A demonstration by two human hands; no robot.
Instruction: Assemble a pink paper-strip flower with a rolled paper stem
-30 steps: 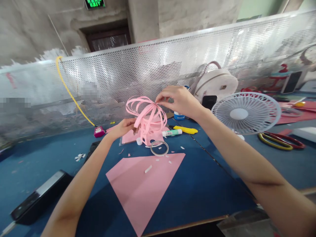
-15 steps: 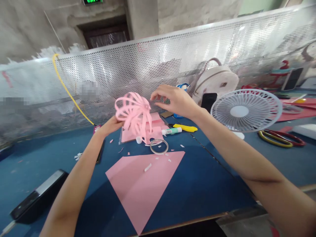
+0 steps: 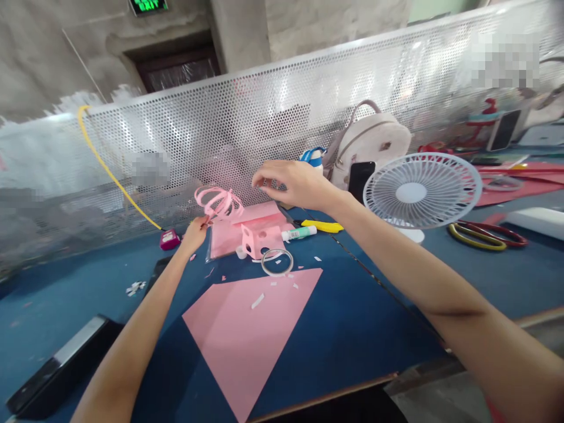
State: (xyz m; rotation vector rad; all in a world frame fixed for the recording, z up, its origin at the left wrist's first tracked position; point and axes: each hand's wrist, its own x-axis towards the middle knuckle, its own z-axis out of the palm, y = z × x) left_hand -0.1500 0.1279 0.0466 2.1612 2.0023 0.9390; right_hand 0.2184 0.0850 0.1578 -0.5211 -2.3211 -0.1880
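Note:
My left hand [image 3: 195,234] is closed on the lower left edge of a pink paper-strip ball [image 3: 219,202], whose thin loops tilt up over the table. My right hand [image 3: 284,181] hovers to the right of it, fingers bent and apart from the thumb, with nothing visible between them. Below the hands lie a cut pink box-like paper piece with holes [image 3: 264,239], a roll of tape [image 3: 277,262] and a glue stick [image 3: 299,233]. A pink paper sheet [image 3: 253,329] with slanted edges lies nearest me, with white scraps on it.
A yellow utility knife [image 3: 321,226] lies beyond the glue stick. To the right stand a white fan [image 3: 420,191], a pale backpack [image 3: 374,144] and scissors [image 3: 478,237]. A black device [image 3: 64,364] lies at left. A perforated metal screen [image 3: 185,141] closes off the table's back.
The pink strip ball has swung left and away with my left hand, turning so its loops look narrower. My right hand stays raised; the view has shifted a little.

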